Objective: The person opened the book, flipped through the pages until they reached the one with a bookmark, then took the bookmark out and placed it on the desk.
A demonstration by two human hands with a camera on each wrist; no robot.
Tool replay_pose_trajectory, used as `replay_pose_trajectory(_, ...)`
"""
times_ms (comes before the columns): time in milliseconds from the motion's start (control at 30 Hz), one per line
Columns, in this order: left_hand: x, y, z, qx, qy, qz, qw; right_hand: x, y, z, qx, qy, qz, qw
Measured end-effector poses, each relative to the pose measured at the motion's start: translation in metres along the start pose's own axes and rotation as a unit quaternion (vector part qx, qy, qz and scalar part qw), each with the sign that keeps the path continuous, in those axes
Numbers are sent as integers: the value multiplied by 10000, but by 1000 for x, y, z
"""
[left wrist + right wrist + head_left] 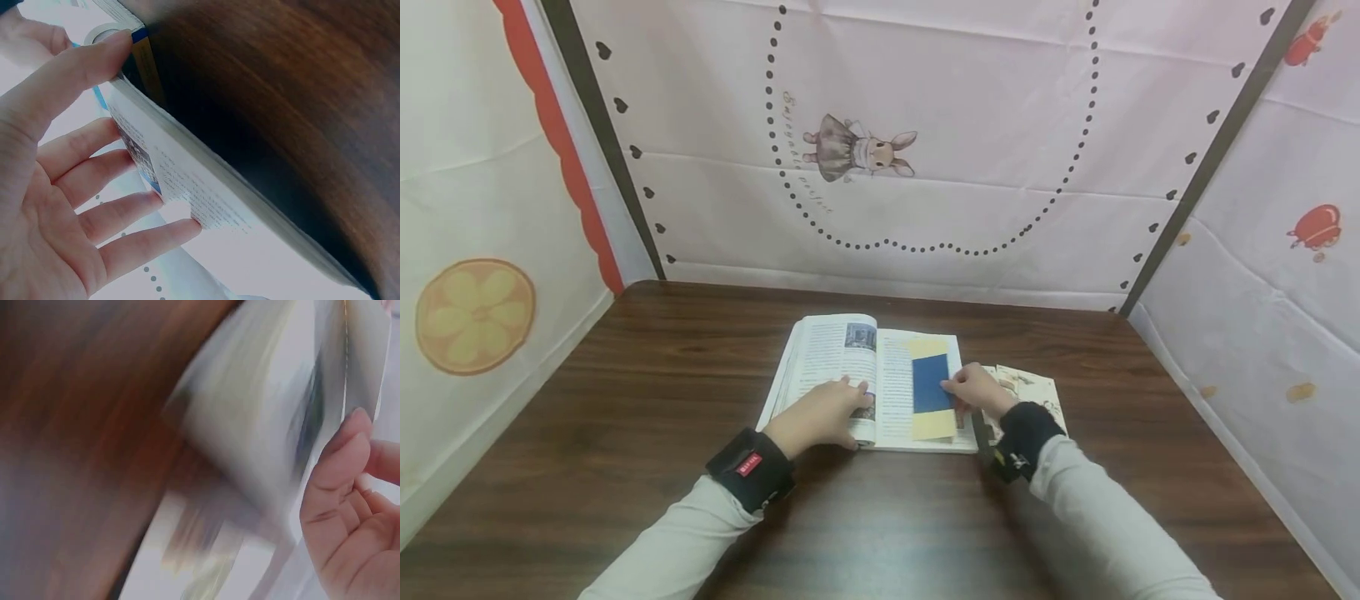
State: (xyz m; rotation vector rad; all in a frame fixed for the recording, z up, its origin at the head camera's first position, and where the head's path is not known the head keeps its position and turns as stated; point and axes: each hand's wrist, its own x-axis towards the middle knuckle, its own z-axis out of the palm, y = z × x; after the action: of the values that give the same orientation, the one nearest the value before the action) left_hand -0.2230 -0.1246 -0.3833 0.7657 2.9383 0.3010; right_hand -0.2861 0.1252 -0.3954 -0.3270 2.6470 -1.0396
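A thick book (895,400) lies open on the table, with printed text and small pictures on its left page. My left hand (822,414) rests on that page, its fingers spread over the paper. In the left wrist view, the thumb of my left hand (69,194) touches the book's lower edge near the spine. Over the right page is a flat blue and pale yellow card (931,383). My right hand (979,390) pinches its right edge between thumb and index finger. The right wrist view is blurred, but the pinching right hand (350,512) shows at its right side.
Cream illustrated paper pieces (1037,393) lie to the right of the book, partly hidden by my right hand and wrist. The dark wooden table (625,417) is bordered by a printed cloth wall (962,125) at the back and on both sides.
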Motion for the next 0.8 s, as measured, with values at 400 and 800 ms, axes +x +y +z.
replay_pose_trajectory(400,-1,-5,-2,-119,82,127,9998,-64,99,-93,-97,364,888,9953)
replay_pose_trajectory(800,7,-3,3,69,38,258,9996,-66,117,-82,-2328,604,1229,9628)
